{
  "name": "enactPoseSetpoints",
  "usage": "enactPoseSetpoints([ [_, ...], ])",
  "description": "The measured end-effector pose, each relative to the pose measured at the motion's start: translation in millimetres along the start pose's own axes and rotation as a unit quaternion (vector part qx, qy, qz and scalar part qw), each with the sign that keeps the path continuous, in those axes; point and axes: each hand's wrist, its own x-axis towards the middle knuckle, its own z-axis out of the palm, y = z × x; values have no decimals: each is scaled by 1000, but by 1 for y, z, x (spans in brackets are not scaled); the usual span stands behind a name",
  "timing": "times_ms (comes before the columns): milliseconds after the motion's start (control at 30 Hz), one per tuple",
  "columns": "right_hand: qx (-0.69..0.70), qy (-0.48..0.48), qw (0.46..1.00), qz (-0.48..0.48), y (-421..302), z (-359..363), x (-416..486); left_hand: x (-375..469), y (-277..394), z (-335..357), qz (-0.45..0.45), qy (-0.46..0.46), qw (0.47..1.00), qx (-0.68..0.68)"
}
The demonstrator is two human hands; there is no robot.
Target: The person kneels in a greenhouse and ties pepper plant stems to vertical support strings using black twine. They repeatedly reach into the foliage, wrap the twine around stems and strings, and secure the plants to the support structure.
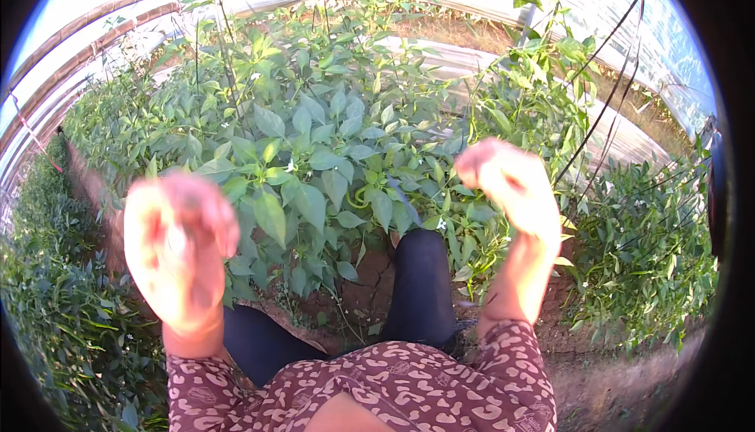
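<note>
My left hand (180, 237) is raised in front of the leaves on the left, blurred, with its fingers curled. My right hand (504, 181) is held up on the other side, bent at the wrist, its fingers also curled and overexposed. Neither hand shows a thing in its grasp, though blur and glare hide the fingertips. Between and beyond them grows a bushy pepper plant (318, 154) with broad green leaves. A small white flower (441, 223) hangs near my knee, and a thin, curved green pepper (357, 199) shows among the leaves.
My dark-trousered knee (422, 278) presses close to the plants above bare, cracked soil (374, 272). Dark cords (601, 95) slant down on the right. Curved poles (112, 33) carry the greenhouse cover at upper left. More pepper plants (643, 255) stand to the right.
</note>
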Motion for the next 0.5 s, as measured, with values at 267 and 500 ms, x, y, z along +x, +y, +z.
enactPoseSetpoints([
  [267,477,316,804,163,191,-30,252,261,-149,106,-298,165,932,-123],
  [500,330,292,873,209,254,-38,317,329,-304,54,-413,166,895,36],
])
